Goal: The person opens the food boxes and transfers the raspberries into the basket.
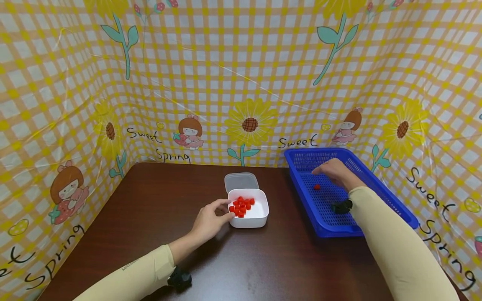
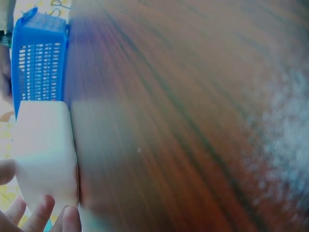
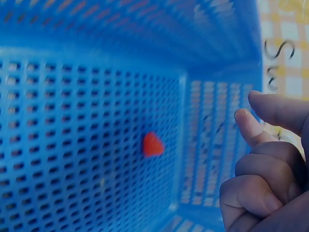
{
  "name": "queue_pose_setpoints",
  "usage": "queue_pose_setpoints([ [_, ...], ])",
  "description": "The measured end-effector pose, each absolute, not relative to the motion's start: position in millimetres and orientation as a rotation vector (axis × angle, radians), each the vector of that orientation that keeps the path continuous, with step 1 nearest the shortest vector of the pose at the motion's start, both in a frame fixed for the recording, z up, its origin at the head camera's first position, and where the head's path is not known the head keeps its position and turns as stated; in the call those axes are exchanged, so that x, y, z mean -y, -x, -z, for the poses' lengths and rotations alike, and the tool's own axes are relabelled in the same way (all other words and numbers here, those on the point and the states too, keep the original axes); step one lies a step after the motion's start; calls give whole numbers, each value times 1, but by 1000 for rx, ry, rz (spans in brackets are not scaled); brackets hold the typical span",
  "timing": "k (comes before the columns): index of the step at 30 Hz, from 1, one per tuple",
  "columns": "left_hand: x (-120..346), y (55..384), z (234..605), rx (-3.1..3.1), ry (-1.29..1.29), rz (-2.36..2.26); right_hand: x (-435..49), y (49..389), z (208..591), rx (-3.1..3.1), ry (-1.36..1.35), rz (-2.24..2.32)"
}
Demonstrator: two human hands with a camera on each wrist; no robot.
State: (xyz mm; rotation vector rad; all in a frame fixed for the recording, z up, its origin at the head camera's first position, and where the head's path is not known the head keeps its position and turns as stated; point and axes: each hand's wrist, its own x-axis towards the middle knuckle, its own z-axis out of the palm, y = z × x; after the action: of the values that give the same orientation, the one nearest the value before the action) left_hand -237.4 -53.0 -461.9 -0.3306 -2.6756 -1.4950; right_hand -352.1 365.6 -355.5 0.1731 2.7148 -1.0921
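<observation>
A white lidded box, its translucent lid folded back, holds several small red pieces mostly to its left. My left hand holds the box at its left side, thumb and fingers at the rim; the left wrist view shows fingertips near its wall. Over the blue basket hovers my right hand. Its thumb and index finger stretch out, tips close with nothing visible between them, while the other fingers curl in. One red piece, roughly heart-shaped, lies on the basket's slotted floor, apart from that hand.
The dark wooden table carries the box and the basket, which stands to the right. Checked, flower-printed cloth hangs around the back and sides. The basket's raised rim surrounds the right hand's area.
</observation>
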Motion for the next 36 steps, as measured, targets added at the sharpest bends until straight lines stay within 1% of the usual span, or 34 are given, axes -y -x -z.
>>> queue_pose_setpoints([
  [6,55,235,462,2665,316,1494,-342,351,344,-2705,-87,1161],
  [20,55,236,462,2657,328,1511,-281,332,323,-2623,43,1211],
  [28,53,236,463,2666,322,1501,-254,327,329,-2598,109,1206],
  [36,52,236,462,2658,342,1493,-230,321,338,-2535,106,1265],
])
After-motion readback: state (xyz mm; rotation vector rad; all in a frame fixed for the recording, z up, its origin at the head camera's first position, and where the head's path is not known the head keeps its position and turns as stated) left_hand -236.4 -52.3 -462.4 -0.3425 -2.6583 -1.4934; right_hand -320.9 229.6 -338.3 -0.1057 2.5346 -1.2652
